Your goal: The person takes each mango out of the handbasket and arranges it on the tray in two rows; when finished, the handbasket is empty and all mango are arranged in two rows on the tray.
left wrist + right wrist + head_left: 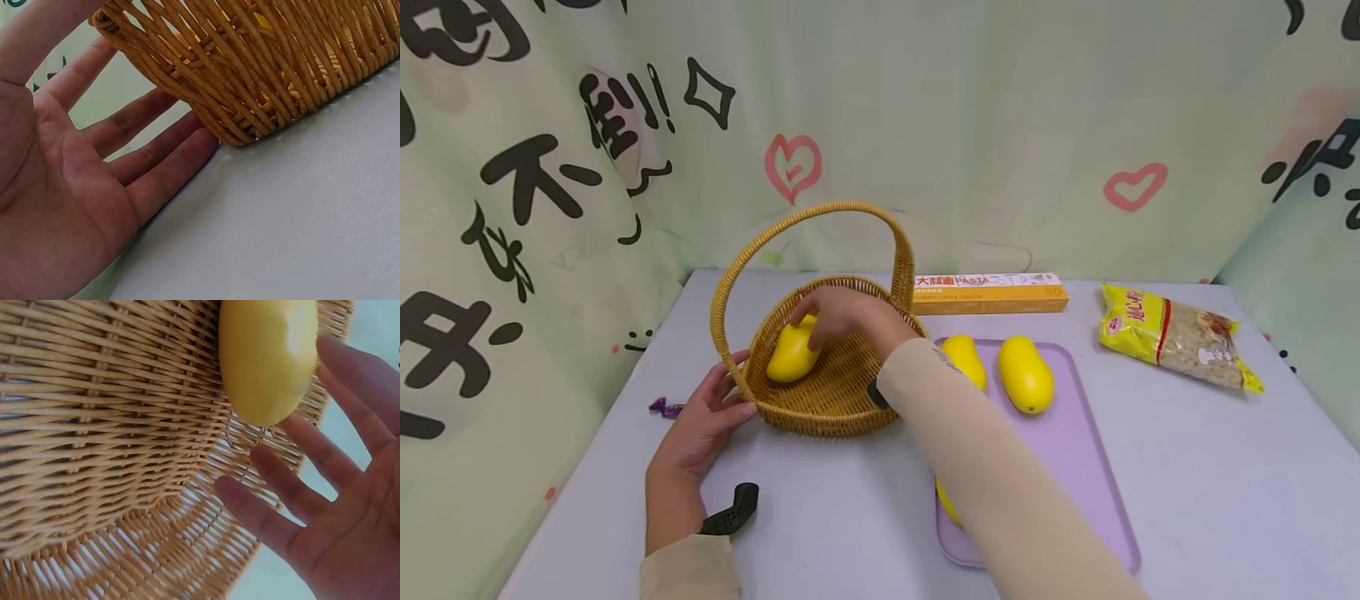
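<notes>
A woven wicker basket (831,421) with a tall arched handle stands on the table. Inside it, toward its left side, lies a yellow mango (792,354). My right hand (842,317) reaches over the rim, fingertips at the mango; the right wrist view shows these fingers (300,444) spread and fairly straight beside the fruit (269,356). At the basket's left end, my left hand (703,425) rests against the outside, thumb near the front rim. Extended fingers (169,162) touch the wicker wall (250,81) in the left wrist view.
Right of the basket, a purple tray (1075,492) carries more mangoes (1026,375), one partly hidden by my right sleeve. Behind stands a pasta box (988,294). A yellow-ended food bag (1180,337) lies far right. A purple-wrapped candy (667,408) sits by my left hand.
</notes>
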Available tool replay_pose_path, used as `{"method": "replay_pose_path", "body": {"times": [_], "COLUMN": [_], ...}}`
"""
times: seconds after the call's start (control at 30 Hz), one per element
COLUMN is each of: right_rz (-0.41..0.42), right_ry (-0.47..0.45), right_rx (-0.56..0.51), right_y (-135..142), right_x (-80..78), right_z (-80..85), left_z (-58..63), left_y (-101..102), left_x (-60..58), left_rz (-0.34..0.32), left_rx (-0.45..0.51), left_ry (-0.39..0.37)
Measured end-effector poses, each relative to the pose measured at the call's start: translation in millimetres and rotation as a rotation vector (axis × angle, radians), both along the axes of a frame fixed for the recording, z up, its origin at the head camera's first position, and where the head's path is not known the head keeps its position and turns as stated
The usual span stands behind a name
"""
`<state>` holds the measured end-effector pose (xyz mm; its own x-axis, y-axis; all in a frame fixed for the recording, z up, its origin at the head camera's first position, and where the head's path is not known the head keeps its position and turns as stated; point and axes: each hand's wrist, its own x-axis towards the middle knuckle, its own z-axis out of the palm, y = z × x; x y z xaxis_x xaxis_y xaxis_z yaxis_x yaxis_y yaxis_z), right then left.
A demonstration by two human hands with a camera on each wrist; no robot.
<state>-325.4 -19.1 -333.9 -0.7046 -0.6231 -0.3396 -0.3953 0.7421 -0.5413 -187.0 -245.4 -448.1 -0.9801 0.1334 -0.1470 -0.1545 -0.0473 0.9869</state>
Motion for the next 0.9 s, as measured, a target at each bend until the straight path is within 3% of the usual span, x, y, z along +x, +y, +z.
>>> {"method": "replay_pose_path", "body": {"times": [0.2, 0.53, 0.77, 0.9], "right_rz": [0.032, -0.008, 0.038, 0.055], "right_ry": [-0.009, -0.041, 0.007, -0.015], "right_rx": [0.042, 0.08, 0.116, 0.147], "right_y": [-11.0, -11.1, -12.3, -10.6], "right_x": [-1.7, 0.0, 0.3, -0.1], "right_z": [-2.6, -9.0, -5.6, -5.5], "left_z": [2.3, -4.7, -3.4, -4.9], "left_y": [-2.6, -1.3, -1.4, -1.5], "left_x": [2.2, 3.0, -2.1, -3.4], "left_rz": [0.019, 0.013, 0.0, -0.016], "left_rx": [0.0, 0.016, 0.026, 0.049], "left_ry": [-0.002, 0.007, 0.031, 0.055]}}
